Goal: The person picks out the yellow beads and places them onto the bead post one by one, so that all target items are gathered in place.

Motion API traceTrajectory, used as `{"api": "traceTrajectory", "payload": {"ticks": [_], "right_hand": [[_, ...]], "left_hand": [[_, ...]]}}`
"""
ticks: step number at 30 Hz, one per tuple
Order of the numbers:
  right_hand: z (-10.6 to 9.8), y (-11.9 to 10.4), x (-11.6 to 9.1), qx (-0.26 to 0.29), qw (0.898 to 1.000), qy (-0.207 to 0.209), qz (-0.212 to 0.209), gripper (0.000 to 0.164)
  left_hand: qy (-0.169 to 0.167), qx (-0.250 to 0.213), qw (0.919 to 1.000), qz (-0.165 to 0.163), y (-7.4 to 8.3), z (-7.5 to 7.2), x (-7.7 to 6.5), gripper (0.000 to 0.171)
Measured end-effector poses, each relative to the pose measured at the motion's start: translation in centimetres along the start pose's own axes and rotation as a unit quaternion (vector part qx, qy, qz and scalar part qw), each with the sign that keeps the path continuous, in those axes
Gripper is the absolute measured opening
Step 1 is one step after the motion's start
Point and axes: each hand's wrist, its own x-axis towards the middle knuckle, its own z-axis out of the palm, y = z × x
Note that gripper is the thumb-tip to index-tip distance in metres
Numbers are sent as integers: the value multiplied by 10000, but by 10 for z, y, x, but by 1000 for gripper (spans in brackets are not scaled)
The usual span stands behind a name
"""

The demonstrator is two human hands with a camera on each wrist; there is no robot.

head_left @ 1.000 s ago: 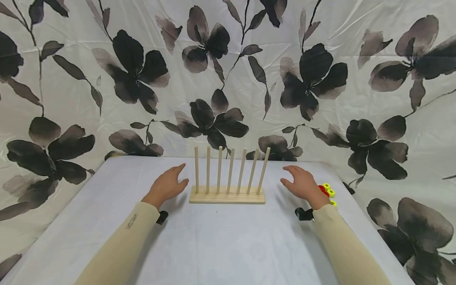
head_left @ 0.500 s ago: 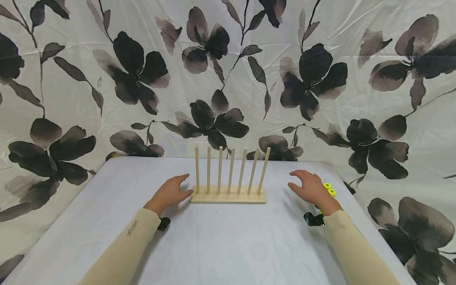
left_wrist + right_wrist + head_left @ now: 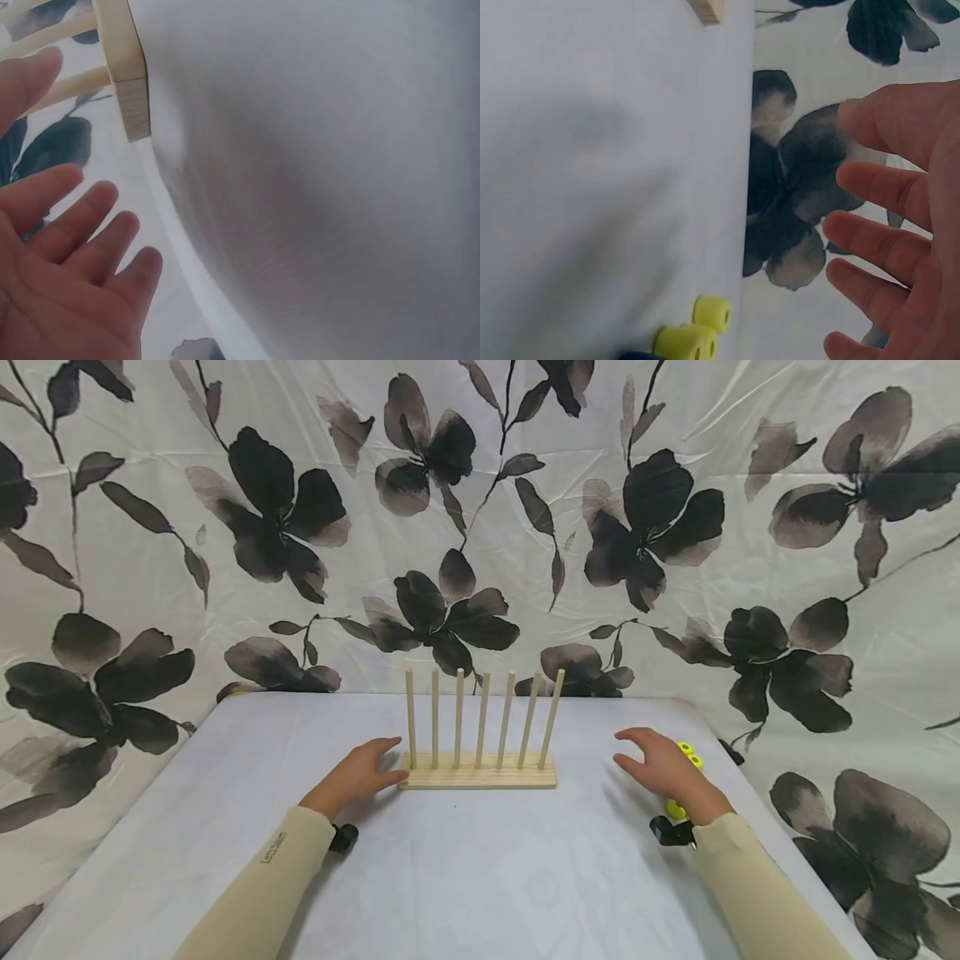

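A pale wooden rack (image 3: 480,781) with several upright pegs in a row stands towards the back of the table. My left hand (image 3: 360,779) is at its left end, fingers extended and thumb at the base's corner; whether it touches cannot be told. In the left wrist view the hand (image 3: 71,277) has spread fingers and holds nothing. Off to the rack's right hovers my right hand (image 3: 667,772), loosely spread with nothing in it. Yellow rings (image 3: 696,762) lie beyond and beneath it, partly hidden by the hand and forearm.
A white cloth covers the table (image 3: 480,877), and a floral sheet (image 3: 450,485) hangs behind. Thick yellow rings (image 3: 712,313) sit close together in the right wrist view, beside a dark blue piece (image 3: 641,356) cut off by the frame.
My left hand has come nearer and lower to the rack's left end. My right hand has shifted right and towards me, covering the red rings seen earlier.
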Motion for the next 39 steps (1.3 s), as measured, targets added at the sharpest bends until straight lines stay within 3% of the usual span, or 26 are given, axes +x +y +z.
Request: {"api": "traceTrajectory", "payload": {"ticks": [8, 15, 22, 29, 39], "right_hand": [[-1, 8, -6, 155, 9998, -117, -20, 48], [-4, 15, -17, 76, 9997, -214, -8, 48], [-6, 22, -27, 0, 9995, -285, -110, 41], [-5, 34, -34, -59, 9986, -505, 135, 39], [-3, 50, -42, 84, 9967, -700, 411, 33]], "left_hand": [[-194, -128, 9997, 75, 1, -1, -2, 69], [-402, -320, 9987, -46, 1, 2, 2, 70], [-509, -218, 9985, 22, 0, 5, 7, 65], [-612, -226, 9979, 34, -3, 10, 11, 62], [-799, -312, 9961, 186, -2, 13, 12, 73]]}}
